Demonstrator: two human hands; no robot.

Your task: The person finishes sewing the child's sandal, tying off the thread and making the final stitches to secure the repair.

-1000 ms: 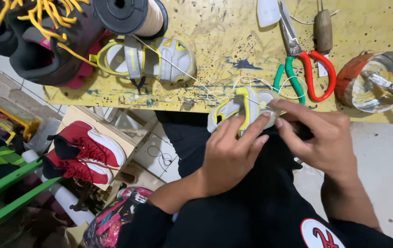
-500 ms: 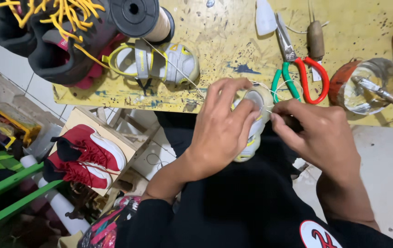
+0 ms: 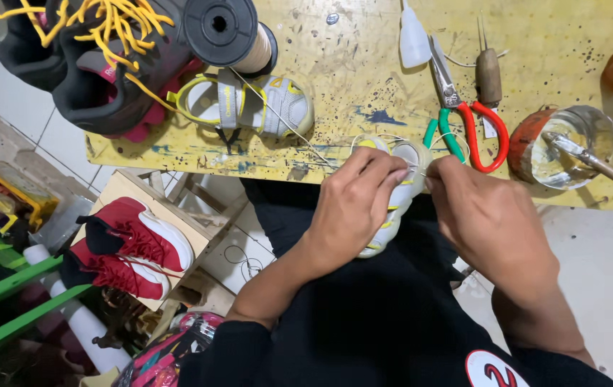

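Note:
My left hand [image 3: 353,204] grips a small grey and yellow sandal [image 3: 400,197], sole up, held over my lap at the bench's front edge. My right hand [image 3: 486,222] pinches at the sandal's toe end, where a thin pale thread [image 3: 299,136] runs; whatever it holds between the fingertips is too small to make out. The thread leads up to a black spool [image 3: 231,32] on the yellow workbench [image 3: 364,72]. The matching sandal [image 3: 249,104] lies on the bench beside the spool.
Red-and-green handled scissors [image 3: 464,118], a wooden-handled awl [image 3: 488,72] and a small white bottle [image 3: 414,39] lie on the bench. A glass jar with a brush [image 3: 572,147] stands at right. Dark sneakers with yellow laces [image 3: 84,50] sit left. Red sneakers [image 3: 127,247] rest on a low box.
My left hand has wrapped over the sandal and turned it. Both hands have shifted slightly up toward the bench edge, and the right hand has closed in on the toe end.

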